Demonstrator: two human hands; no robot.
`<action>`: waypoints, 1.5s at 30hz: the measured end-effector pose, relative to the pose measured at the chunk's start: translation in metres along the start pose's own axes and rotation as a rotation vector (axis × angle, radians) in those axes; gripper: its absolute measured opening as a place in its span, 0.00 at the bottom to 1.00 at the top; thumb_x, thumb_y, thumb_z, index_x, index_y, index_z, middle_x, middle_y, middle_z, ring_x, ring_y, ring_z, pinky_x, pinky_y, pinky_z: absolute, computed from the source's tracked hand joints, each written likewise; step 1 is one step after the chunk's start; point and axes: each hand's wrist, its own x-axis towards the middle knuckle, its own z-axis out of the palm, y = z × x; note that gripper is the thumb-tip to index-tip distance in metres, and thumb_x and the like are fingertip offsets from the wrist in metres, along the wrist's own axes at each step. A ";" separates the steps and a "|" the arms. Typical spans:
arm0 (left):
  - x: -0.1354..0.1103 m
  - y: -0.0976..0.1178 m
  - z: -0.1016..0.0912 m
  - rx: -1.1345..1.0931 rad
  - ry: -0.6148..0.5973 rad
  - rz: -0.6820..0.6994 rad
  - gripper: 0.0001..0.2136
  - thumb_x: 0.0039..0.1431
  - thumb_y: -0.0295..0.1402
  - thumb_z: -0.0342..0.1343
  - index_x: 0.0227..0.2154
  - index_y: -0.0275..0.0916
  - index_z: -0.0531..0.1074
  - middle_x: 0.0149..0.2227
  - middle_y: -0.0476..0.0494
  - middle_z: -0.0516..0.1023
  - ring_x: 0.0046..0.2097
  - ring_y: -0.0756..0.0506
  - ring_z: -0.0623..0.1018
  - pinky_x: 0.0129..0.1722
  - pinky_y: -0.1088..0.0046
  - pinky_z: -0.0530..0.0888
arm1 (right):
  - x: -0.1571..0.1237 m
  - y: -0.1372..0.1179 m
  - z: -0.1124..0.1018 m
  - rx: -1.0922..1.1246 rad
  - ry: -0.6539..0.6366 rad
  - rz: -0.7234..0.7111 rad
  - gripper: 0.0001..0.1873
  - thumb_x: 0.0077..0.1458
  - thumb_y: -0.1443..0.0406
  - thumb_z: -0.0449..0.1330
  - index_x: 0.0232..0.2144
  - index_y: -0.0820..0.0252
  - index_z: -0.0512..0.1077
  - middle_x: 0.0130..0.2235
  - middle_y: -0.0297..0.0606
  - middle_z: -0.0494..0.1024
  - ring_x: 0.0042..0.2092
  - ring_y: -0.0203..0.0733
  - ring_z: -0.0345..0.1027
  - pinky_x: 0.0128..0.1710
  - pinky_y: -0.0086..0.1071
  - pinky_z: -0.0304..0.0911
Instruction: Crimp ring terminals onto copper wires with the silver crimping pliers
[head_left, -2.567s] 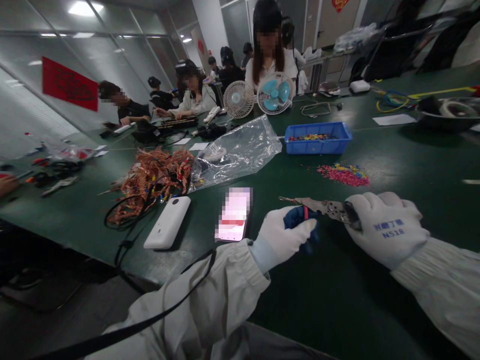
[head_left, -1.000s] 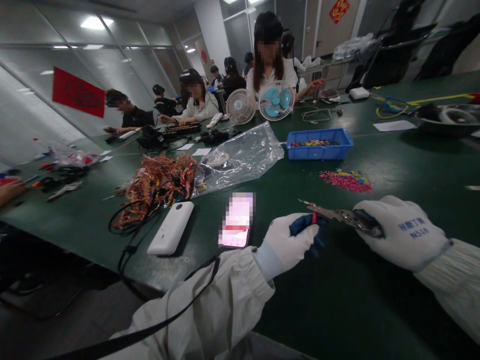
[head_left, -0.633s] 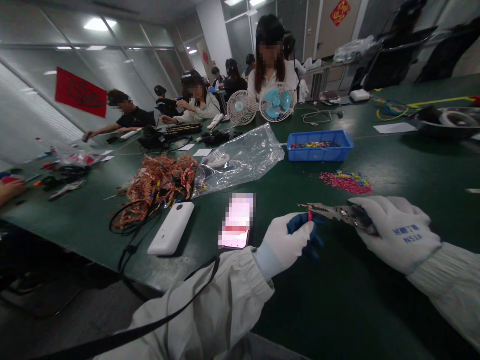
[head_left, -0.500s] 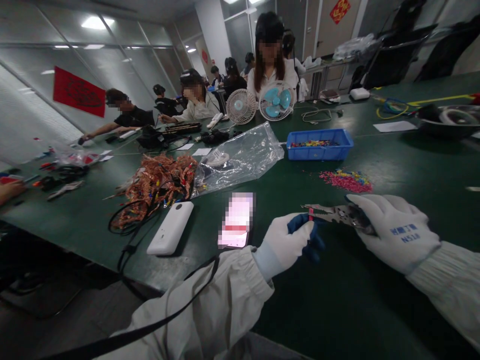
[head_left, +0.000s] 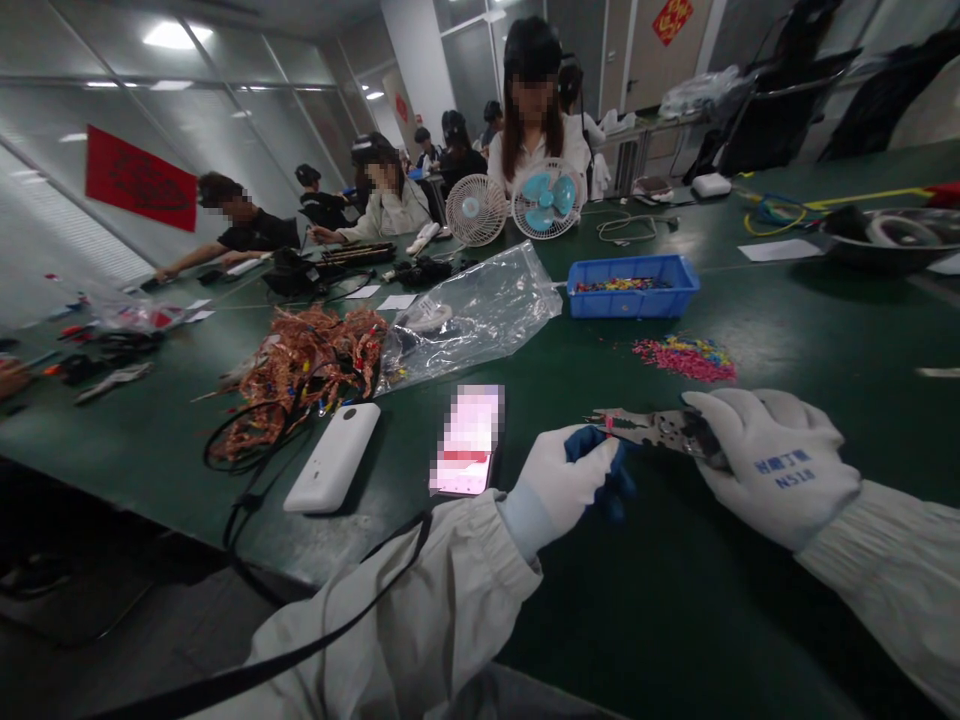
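Note:
Both my hands wear white gloves over the green table [head_left: 675,600]. My right hand [head_left: 772,465] is closed round the handles of metal crimping pliers [head_left: 649,427], whose jaws point left. My left hand [head_left: 570,480], with blue fingertips, pinches a small red-sleeved wire piece [head_left: 609,426] and holds it up at the pliers' jaws. A lit phone [head_left: 469,440] lies just left of my left hand.
A white power bank [head_left: 334,457] with a black cable lies beside a heap of copper wires [head_left: 304,365]. Behind are a clear plastic bag [head_left: 480,310], a blue bin [head_left: 632,285], a pile of pink sleeves [head_left: 684,357], two small fans [head_left: 514,205] and several seated people.
The pliers' jaws have shifted left and down a little toward my left fingertips. The red piece stays pinched at the jaws. My view has moved slightly.

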 end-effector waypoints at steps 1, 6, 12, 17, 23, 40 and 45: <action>0.000 0.001 0.001 0.007 0.013 -0.016 0.19 0.60 0.48 0.68 0.34 0.35 0.74 0.29 0.48 0.78 0.28 0.49 0.77 0.30 0.70 0.75 | 0.001 -0.001 -0.001 -0.002 -0.008 -0.003 0.23 0.57 0.61 0.54 0.53 0.61 0.75 0.48 0.54 0.80 0.48 0.63 0.70 0.45 0.56 0.66; -0.001 0.007 0.003 0.007 0.046 -0.072 0.14 0.63 0.42 0.67 0.35 0.34 0.75 0.28 0.49 0.77 0.27 0.49 0.76 0.30 0.69 0.75 | 0.006 -0.004 -0.007 -0.021 -0.088 -0.005 0.18 0.57 0.62 0.54 0.46 0.59 0.77 0.44 0.52 0.80 0.44 0.61 0.71 0.42 0.53 0.65; 0.003 -0.006 0.001 0.007 0.053 -0.009 0.17 0.63 0.45 0.66 0.33 0.35 0.74 0.27 0.48 0.77 0.26 0.50 0.75 0.29 0.70 0.75 | 0.008 -0.004 -0.009 -0.029 -0.129 0.001 0.17 0.57 0.62 0.54 0.44 0.58 0.76 0.42 0.50 0.80 0.44 0.60 0.70 0.41 0.52 0.63; 0.005 -0.013 -0.004 0.072 0.033 -0.002 0.21 0.62 0.50 0.66 0.38 0.34 0.77 0.30 0.46 0.79 0.28 0.49 0.77 0.32 0.69 0.76 | 0.012 -0.004 -0.012 -0.014 -0.224 0.033 0.14 0.55 0.59 0.56 0.41 0.56 0.76 0.40 0.47 0.79 0.44 0.59 0.70 0.41 0.50 0.62; 0.006 -0.017 -0.008 0.112 0.026 0.029 0.18 0.66 0.48 0.63 0.40 0.35 0.77 0.31 0.46 0.79 0.29 0.49 0.77 0.37 0.67 0.77 | 0.018 -0.005 -0.015 -0.001 -0.298 0.065 0.13 0.54 0.58 0.57 0.40 0.55 0.76 0.39 0.45 0.80 0.44 0.58 0.70 0.41 0.49 0.60; 0.003 -0.011 -0.004 0.098 0.024 0.014 0.18 0.64 0.49 0.64 0.36 0.35 0.75 0.30 0.48 0.78 0.27 0.50 0.76 0.31 0.69 0.75 | 0.026 -0.003 -0.021 0.026 -0.393 0.067 0.12 0.59 0.59 0.53 0.33 0.53 0.75 0.31 0.44 0.78 0.35 0.50 0.67 0.35 0.43 0.54; 0.002 -0.010 -0.004 0.073 -0.001 0.043 0.21 0.60 0.52 0.67 0.35 0.36 0.74 0.29 0.48 0.78 0.28 0.50 0.77 0.31 0.70 0.75 | 0.024 0.000 -0.022 0.027 -0.392 0.061 0.14 0.60 0.59 0.51 0.36 0.54 0.76 0.34 0.45 0.80 0.38 0.53 0.70 0.36 0.45 0.57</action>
